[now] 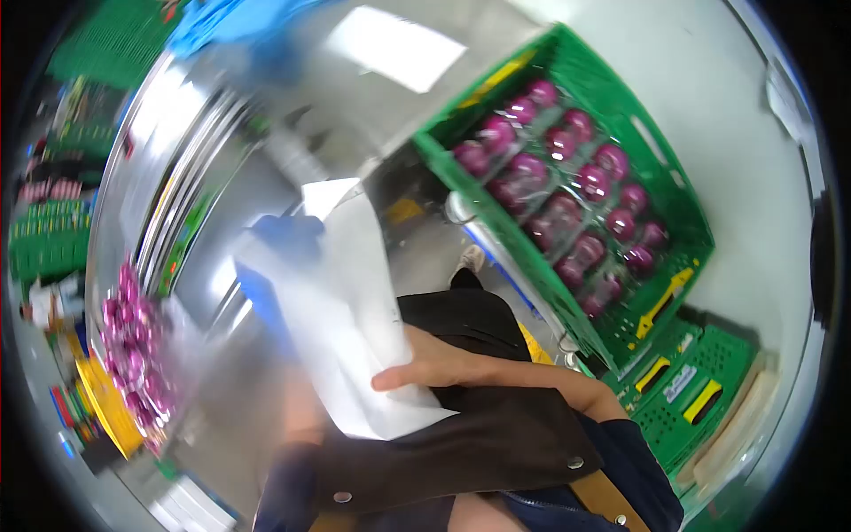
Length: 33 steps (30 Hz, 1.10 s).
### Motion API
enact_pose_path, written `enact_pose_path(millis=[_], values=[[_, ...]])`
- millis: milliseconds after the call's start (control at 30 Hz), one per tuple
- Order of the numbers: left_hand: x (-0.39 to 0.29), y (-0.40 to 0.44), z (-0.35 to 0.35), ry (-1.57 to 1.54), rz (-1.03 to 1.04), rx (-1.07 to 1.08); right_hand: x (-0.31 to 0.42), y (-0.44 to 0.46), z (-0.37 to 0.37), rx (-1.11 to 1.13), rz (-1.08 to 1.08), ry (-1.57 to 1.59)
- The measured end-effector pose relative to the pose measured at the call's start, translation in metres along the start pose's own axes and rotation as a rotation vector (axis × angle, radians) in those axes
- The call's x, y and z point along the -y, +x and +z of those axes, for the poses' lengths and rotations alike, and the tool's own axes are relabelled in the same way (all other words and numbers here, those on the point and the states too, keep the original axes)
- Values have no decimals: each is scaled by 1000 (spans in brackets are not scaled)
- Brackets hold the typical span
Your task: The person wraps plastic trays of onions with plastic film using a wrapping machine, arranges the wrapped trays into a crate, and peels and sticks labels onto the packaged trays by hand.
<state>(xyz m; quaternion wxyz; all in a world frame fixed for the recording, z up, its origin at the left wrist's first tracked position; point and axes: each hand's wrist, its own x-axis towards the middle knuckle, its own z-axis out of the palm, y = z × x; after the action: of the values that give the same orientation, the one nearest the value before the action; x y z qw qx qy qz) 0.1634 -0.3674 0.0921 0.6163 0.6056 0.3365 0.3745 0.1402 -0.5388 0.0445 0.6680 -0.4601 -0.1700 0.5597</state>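
Note:
A creased white sheet (355,293), which looks like paper, hangs in front of my dark apron. My bare right hand (425,359) grips its lower part, thumb on top and the other fingers hidden behind. At the sheet's upper left edge is my left hand (275,266) in a blue glove, smeared by motion. It touches or overlaps the sheet, but its fingers are too blurred to show whether they are closed on it.
A green crate (660,168) of clear-wrapped red onions (594,182) stands at right, with more green crates (678,381) below. Wrapped onions (133,346) lie at left, near a metal machine (222,177). Another white sheet (396,49) and blue material (235,27) are at the top.

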Motion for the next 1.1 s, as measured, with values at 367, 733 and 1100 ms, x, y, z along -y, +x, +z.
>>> enact_pose_path(millis=[367,733,1100], values=[[86,-93,-273,77,-249,371,-142,130,131,-237,-247,-552],[141,-103,-430,-320,-287,-556,-243,200,296,215,118,-177],[245,-67,-517,-775,-391,-881,-268,245,334,453,-166,-1071]])
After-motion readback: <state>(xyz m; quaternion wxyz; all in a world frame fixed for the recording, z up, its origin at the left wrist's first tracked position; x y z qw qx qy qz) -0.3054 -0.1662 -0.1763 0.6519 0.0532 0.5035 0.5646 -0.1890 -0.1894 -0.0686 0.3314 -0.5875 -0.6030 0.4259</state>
